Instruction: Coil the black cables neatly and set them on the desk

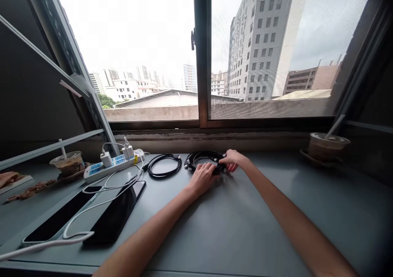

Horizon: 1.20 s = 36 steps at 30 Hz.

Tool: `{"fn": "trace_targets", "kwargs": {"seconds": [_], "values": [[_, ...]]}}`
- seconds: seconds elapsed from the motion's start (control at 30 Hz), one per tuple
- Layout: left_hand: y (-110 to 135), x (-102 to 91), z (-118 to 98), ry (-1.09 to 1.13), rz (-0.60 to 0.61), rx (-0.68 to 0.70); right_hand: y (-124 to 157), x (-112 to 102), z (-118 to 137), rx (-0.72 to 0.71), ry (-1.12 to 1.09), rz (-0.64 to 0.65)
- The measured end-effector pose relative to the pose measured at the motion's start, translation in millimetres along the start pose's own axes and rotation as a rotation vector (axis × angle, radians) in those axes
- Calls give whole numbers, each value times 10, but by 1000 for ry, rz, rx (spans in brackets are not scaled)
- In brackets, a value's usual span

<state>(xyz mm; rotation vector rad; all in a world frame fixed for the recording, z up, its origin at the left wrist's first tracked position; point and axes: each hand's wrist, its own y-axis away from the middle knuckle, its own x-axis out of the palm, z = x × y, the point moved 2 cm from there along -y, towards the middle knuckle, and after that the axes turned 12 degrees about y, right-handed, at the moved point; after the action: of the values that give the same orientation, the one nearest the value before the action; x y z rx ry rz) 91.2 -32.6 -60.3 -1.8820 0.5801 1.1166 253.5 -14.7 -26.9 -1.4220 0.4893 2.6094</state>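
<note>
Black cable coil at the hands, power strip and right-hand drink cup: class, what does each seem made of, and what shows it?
Cable coil: probably plastic or rubber sheathing, satin black; faint highlights follow its curves.
Power strip: likely hard plastic, smooth white with blue socket panels; its casing looks moulded.
Drink cup: seemingly thin clear plastic, glossy; brown contents show through.

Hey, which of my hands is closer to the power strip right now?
Left. Your left hand is on the near side of the larger coil, right of the power strip; your right hand is farther right, at that coil's right edge.
</note>
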Motion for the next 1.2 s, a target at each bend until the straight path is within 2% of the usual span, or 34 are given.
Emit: {"fn": "trace_targets", "kwargs": {"seconds": [0.1, 0.37, 0.8, 1.03, 1.2], "values": [[-2, 16, -10, -5, 3, -17, 23, 2, 27, -9, 11, 19], [-25, 0, -37, 40, -85, -63, 52, -23, 47, -43, -57, 121], [-5, -37, -54, 51, -73, 6, -33, 72, -140, -72, -218, 264], [11, -22, -47, 25, -107, -15, -43, 35, -165, -12, -227, 229], [19, -9, -55, 13, -130, -30, -30, -8, -141, -50, -261, 189]]}}
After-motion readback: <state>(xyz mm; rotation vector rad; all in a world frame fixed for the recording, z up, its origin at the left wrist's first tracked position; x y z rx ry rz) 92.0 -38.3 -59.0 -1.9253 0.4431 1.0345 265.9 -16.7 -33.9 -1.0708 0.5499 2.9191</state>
